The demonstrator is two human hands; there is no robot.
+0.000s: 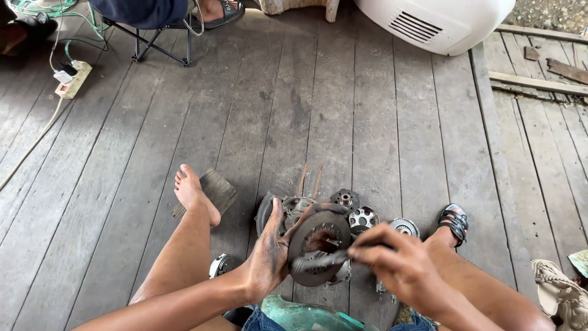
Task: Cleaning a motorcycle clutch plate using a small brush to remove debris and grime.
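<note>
Greasy disc held between two hands over plank floor

Planks of grey weathered wood formed the floor (343,104), the largest thing in view, with a white vented plastic housing (432,21) at its far edge and a folding chair's black metal legs (160,48) to the far left beside a white power strip (73,78). Nearer, the person's bare legs framed a cluster of small round metal machine parts (355,211) lying on the boards. Above that cluster sat the dark, greasy round metal disc (318,245), tilted on edge, its flat face turned toward the right. The left hand (269,254), blackened with grease, cupped the disc's left rim, fingers (306,214) wrapped over the top edge and closed on it. The right hand (398,263) came in from the right, fingers pinched narrow around a small dark brush-like tool (318,262) whose long axis ran left to right, its head touching the disc's lower face.
</note>
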